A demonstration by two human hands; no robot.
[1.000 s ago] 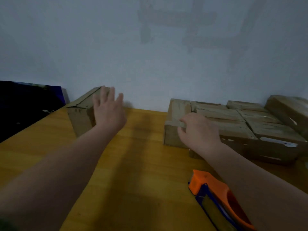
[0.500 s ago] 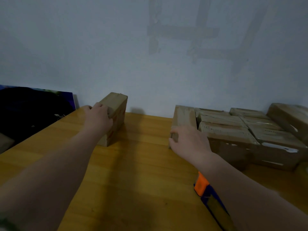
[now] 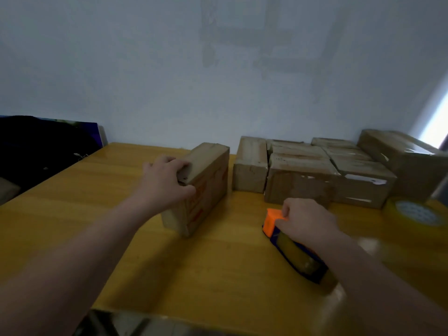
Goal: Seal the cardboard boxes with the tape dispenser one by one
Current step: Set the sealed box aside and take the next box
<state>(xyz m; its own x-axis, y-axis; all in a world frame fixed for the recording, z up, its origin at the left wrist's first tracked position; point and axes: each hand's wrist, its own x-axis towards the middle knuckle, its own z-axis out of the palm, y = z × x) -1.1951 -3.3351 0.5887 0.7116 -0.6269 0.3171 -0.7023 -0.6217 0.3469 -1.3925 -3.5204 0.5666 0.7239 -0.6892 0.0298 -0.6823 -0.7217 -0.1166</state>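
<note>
1. At the far left edge of the frame I see a dark panel point(image 3: 36, 151) leaning where the pale wall point(image 3: 169, 69) meets the yellow wooden surface point(image 3: 218, 275). It is too dim for me to make out any detail.
2. Left of centre, the left hand point(image 3: 167, 183) grips a cardboard box point(image 3: 206, 180). The fingers are curled over the near end of its top, and the thumb presses the side face that carries reddish print. The box stands on the surface on a narrow side, its far end pointing toward the upper right of the frame.
3. Just right of centre, against the wall, a cluster of cardboard boxes point(image 3: 300, 175) sits packed together. There is a small box at its left end, several low ones touching one another beside it, and a bigger one at the upper right. A narrow gap separates the gripped box from this cluster.
4. Lower down, right of centre, the right hand point(image 3: 305, 219) is closed over the orange end of the tape dispenser point(image 3: 291, 248). The dispenser lies on the surface just in front of the cluster. Its blue body and tape roll run toward the lower right, partly under the forearm.
5. Near the right edge, a yellowish roll of tape point(image 3: 414, 214) with a pale core lies flat on the surface. It is blurred from where I watch.
6. The two hands are well apart, each clamped on its own thing.
</note>
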